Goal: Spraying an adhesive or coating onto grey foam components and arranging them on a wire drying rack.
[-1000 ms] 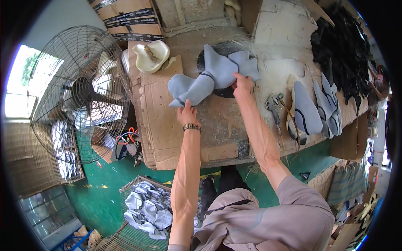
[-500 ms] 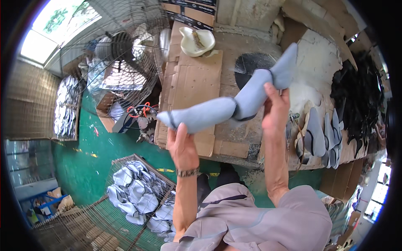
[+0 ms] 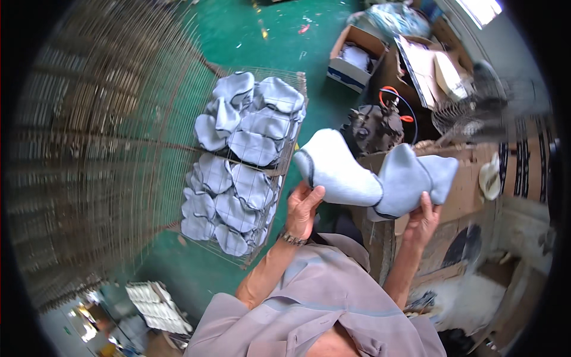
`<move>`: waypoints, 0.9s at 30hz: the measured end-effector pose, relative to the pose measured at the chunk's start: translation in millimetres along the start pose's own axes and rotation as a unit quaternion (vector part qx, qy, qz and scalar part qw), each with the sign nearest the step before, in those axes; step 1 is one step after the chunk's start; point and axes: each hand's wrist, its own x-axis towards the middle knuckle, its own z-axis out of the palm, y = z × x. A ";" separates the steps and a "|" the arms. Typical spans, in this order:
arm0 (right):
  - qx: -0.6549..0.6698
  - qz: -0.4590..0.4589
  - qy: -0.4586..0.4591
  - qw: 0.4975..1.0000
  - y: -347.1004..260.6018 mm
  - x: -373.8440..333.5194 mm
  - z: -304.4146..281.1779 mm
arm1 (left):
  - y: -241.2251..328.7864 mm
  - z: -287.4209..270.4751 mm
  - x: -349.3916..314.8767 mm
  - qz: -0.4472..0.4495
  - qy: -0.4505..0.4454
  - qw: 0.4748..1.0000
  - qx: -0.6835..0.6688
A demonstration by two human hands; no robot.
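Observation:
Two pale grey fabric pieces with dark edging, shaped like shoe uppers, hang end to end between my hands. The paler left piece point(image 3: 345, 172) meets the right piece point(image 3: 407, 181) at a dark-edged overlap; whether they are joined cannot be made out. My left hand point(image 3: 304, 209) pinches the left piece's lower corner, thumb in front. At the other end, my right hand point(image 3: 423, 220) grips the right piece's lower edge with its thumb on top. Beside my left arm, a wire tray point(image 3: 302, 89) carries several rows of similar grey pieces point(image 3: 253, 147).
Tall stacked wire racks point(image 3: 107, 119) fill the left side. Ahead are an open carton point(image 3: 351, 74), a dark machine part with orange tubing point(image 3: 376, 128) and a fan point(image 3: 464, 113). The workbench point(image 3: 437, 253) lies right, with a cream dish point(image 3: 489, 178) at its far end.
My view has swung left, from the workbench toward the wire tray. Both hands still hold the grey pieces, now lower and nearer to the tray.

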 end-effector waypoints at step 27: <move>-0.354 0.357 -0.387 0.773 503.0 170.0 408.4 | -29.5 -324.1 282.0 0.084 0.454 0.881 -0.102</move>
